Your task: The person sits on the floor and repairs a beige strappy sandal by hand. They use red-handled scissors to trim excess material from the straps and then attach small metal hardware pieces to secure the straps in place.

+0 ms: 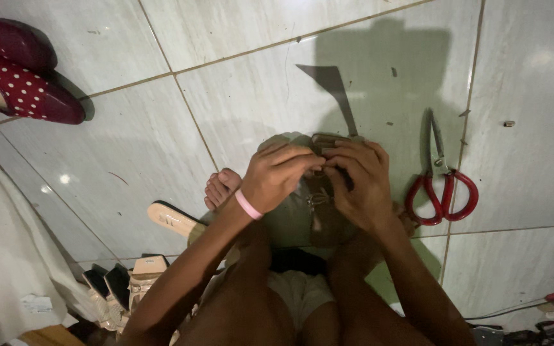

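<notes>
Left to right: dotted red shoes [24, 90] sit far left on the tiled floor [238, 38], no trouble there. The left hand [277, 176] and right hand [360, 186] are both curled, fingertips pinching a small dark piece [328, 142] on the olive bag-like thing [290, 221] wedged between the knees. Grip looks tiny, so it could slip; scissors [442, 192] lie just right, easy to bump.
</notes>
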A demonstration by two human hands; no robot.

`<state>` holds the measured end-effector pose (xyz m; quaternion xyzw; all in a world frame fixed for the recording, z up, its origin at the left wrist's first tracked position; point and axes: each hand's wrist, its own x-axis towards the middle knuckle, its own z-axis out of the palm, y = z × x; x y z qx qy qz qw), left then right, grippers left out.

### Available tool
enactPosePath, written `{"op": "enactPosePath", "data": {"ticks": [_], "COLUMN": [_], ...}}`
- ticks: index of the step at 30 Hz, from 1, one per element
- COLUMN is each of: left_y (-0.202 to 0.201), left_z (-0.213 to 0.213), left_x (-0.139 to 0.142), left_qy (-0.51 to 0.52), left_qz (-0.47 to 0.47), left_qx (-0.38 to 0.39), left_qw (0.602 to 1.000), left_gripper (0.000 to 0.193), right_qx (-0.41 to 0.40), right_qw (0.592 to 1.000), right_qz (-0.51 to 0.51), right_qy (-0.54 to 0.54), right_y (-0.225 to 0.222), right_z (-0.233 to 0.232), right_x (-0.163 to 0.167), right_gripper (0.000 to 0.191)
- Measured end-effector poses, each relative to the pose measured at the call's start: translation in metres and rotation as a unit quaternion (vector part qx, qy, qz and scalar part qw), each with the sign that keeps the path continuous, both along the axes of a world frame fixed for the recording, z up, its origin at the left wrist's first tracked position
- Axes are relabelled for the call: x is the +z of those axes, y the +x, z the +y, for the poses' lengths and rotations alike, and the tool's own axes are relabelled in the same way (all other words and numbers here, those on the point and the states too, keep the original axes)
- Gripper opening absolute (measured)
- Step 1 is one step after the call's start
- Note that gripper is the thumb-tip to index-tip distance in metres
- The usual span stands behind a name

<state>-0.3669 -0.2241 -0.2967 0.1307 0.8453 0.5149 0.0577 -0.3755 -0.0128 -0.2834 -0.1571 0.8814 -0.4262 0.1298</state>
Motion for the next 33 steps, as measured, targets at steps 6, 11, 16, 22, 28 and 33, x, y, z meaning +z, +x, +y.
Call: {"op": "enactPosePath", "data": {"ticks": [6, 11, 16, 22, 28, 33], "left_y": [0.002, 0.002, 0.0, -0.003, 0.001, 0.004], "left_z": [0.006, 0.007, 0.002, -0.001, 0.001, 0.006], "left_x": [0.001, 0.003, 0.004, 0.002, -0.002, -0.002], "left_qy": [0.028, 0.026, 0.013, -0.027, -0.036, -0.016], "left_qz": [-0.122, -0.149, -0.033, 0.05, 0.027, -0.004], "left_qx": [0.033, 0.046, 0.013, -0.016, -0.008, 0.013], "left_qw": [0.992, 0.987, 0.999, 0.998, 0.999, 1.0], "left_gripper": [0.014, 0.017, 0.021, 0.023, 0.022, 0.023], "right_qx": [0.011, 0.017, 0.017, 0.024, 0.049, 0.058], "right_qw": [0.999, 0.999, 0.999, 0.998, 0.994, 0.978], "right_qz": [-0.002, -0.012, -0.024, -0.038, 0.058, 0.164], "right_qy": [0.031, 0.034, 0.039, 0.04, 0.075, 0.115], "right_y": [-0.006, -0.011, -0.013, -0.016, -0.015, -0.009], "right_z": [-0.003, -0.003, -0.004, -0.003, -0.002, -0.003], "right_x": [0.006, 0.009, 0.01, 0.013, 0.018, 0.017], "right_gripper": [0.015, 0.012, 0.01, 0.011, 0.018, 0.013]}}
